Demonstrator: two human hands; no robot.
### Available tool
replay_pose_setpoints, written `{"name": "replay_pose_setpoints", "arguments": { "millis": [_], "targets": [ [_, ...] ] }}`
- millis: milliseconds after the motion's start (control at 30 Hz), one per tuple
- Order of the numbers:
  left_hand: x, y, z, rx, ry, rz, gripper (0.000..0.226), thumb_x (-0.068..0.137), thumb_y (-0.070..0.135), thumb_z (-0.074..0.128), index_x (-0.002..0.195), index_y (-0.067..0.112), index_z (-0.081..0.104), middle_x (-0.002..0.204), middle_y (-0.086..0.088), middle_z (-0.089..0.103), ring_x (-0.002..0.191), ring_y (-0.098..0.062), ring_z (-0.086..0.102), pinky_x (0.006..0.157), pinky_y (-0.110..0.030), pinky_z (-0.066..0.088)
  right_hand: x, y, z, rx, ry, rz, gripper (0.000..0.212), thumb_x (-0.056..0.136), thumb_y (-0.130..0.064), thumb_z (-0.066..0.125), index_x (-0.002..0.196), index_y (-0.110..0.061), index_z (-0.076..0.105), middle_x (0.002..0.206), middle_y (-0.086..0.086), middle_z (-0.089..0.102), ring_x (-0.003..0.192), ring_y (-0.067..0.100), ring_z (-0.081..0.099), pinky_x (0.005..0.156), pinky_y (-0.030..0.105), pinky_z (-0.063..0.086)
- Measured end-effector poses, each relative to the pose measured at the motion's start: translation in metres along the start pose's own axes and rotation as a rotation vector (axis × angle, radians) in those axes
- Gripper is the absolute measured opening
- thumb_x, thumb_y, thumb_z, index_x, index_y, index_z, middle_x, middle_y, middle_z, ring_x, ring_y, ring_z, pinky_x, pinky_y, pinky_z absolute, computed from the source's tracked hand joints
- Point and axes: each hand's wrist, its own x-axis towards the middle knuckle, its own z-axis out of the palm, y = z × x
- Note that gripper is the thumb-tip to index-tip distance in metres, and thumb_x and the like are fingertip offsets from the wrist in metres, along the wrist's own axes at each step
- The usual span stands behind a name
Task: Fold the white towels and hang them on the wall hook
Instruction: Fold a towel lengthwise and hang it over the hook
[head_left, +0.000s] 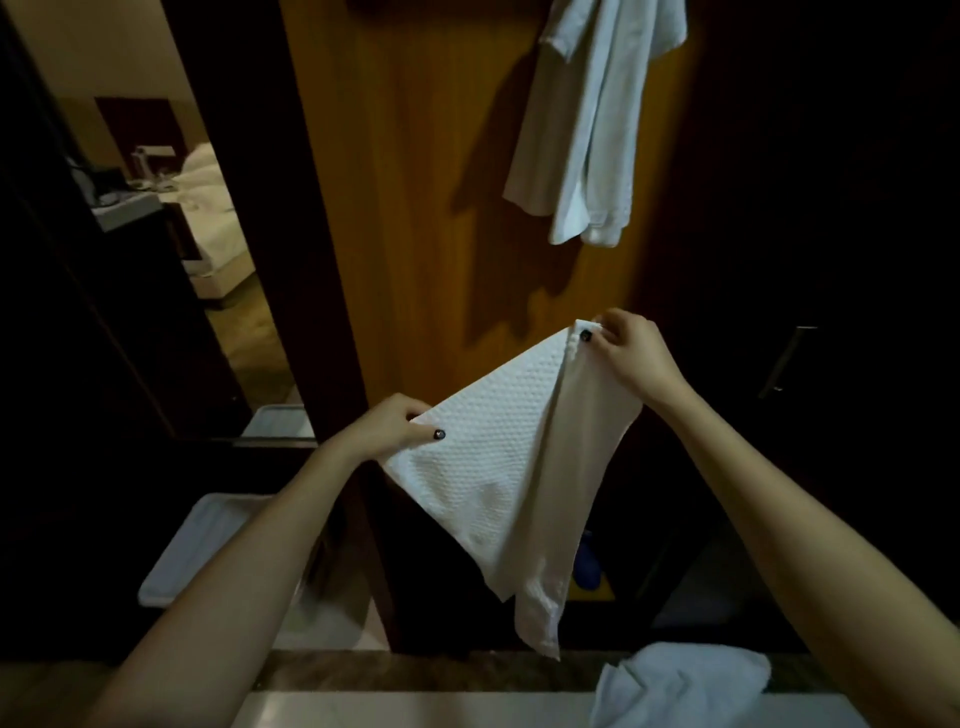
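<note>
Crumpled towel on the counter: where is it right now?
Head view, bottom right: the crumpled towel lies on the counter, just below the hanging tip of the textured towel that the left hand and right hand hold up.

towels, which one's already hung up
The hanging towel, high on the wooden panel; the dimpled towel is held up, the crumpled towel lies on the counter.

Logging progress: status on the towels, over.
Left hand and right hand pinch the held towel midair. Hung towel above. Spare towel on counter. Nothing blocking.

Dim room; orange wood panel (415, 208); bed (208, 208) beyond doorway.
</note>
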Motion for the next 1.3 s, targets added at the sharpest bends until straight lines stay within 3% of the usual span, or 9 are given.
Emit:
{"name": "replay_pose_setpoints", "arguments": {
  "millis": [67,233,467,567,667,867,1033,1133,1300],
  "targets": [
    [0.004,-0.004,-0.003,0.045,0.015,0.004,0.007,0.083,0.021,0.073,0.087,0.016,0.076,0.088,-0.008,0.072,0.079,-0.013,0.063,0.070,-0.028,0.044,-0.004,0.009,-0.003,-0.009,0.080,0.072,0.012,0.095,-0.015,0.054,0.098,-0.009,0.064,0.088,-0.003,0.060,0.082,0.012,0.055,0.058,0.014,0.036],
    [0.007,0.000,-0.008,0.001,0.119,0.072,0.016,0.087,0.017,0.069,0.071,0.021,0.069,0.070,0.004,0.062,0.067,-0.008,0.054,0.063,-0.026,0.037,-0.013,0.027,-0.007,-0.059,0.165,0.199,0.019,0.095,-0.011,0.050,0.103,-0.001,0.064,0.099,0.014,0.067,0.089,0.022,0.060,0.069,0.029,0.039],
    [0.021,0.035,0.016,-0.162,0.318,0.164,0.018,0.091,0.013,0.062,0.073,0.009,0.061,0.065,0.004,0.051,0.057,0.001,0.045,0.054,-0.015,0.031,-0.046,0.037,0.004,-0.410,-0.083,0.250,0.040,0.095,-0.008,0.043,0.134,-0.017,0.049,0.114,0.019,0.063,0.098,0.039,0.059,0.074,0.043,0.049],
    [0.026,0.047,0.026,-0.268,0.261,0.131,0.007,0.091,0.012,0.061,0.088,0.011,0.067,0.080,0.001,0.064,0.070,-0.002,0.056,0.063,-0.017,0.040,-0.056,0.040,0.003,-0.052,-0.118,0.369,0.035,0.091,0.001,0.047,0.118,-0.010,0.067,0.099,0.010,0.065,0.079,0.029,0.064,0.068,0.036,0.052],
    [0.025,0.060,0.029,-0.374,0.195,0.168,0.026,0.091,0.003,0.059,0.112,0.017,0.064,0.109,0.001,0.066,0.095,-0.005,0.063,0.075,-0.014,0.049,-0.059,0.036,-0.004,0.359,-0.165,0.544,0.014,0.090,0.003,0.056,0.085,0.005,0.069,0.082,0.013,0.067,0.073,0.024,0.065,0.064,0.031,0.057],
    [0.018,0.083,0.033,-0.137,0.063,0.244,0.033,0.093,-0.004,0.048,0.084,0.020,0.069,0.095,0.006,0.068,0.104,-0.008,0.059,0.091,-0.018,0.041,-0.058,0.005,-0.012,0.694,-0.452,0.440,0.021,0.085,-0.003,0.070,0.099,0.012,0.067,0.102,0.022,0.072,0.098,0.027,0.071,0.084,0.029,0.058],
    [0.008,0.093,0.037,-0.101,-0.058,0.247,0.016,0.093,0.026,0.059,0.099,0.016,0.070,0.103,-0.008,0.068,0.096,-0.011,0.057,0.084,-0.026,0.040,-0.058,-0.020,-0.003,0.370,-0.283,0.312,0.015,0.080,-0.014,0.079,0.080,-0.001,0.071,0.080,0.014,0.075,0.074,0.018,0.074,0.074,0.028,0.060],
    [0.004,0.099,0.042,-0.100,-0.085,0.240,0.020,0.086,0.038,0.065,0.101,0.025,0.063,0.108,0.008,0.062,0.099,-0.004,0.055,0.086,-0.022,0.042,-0.059,-0.030,0.008,0.135,-0.112,0.206,0.028,0.080,-0.027,0.079,0.068,-0.004,0.069,0.059,0.004,0.071,0.059,0.015,0.071,0.067,0.028,0.058],
    [0.006,0.099,0.046,-0.023,0.032,0.246,0.027,0.083,0.026,0.072,0.106,0.016,0.061,0.104,0.008,0.059,0.090,-0.004,0.053,0.072,-0.018,0.038,-0.055,-0.045,0.014,-0.021,-0.052,0.110,0.037,0.082,-0.035,0.075,0.064,-0.005,0.064,0.052,0.006,0.065,0.049,0.018,0.061,0.052,0.025,0.046]
  ]
}}
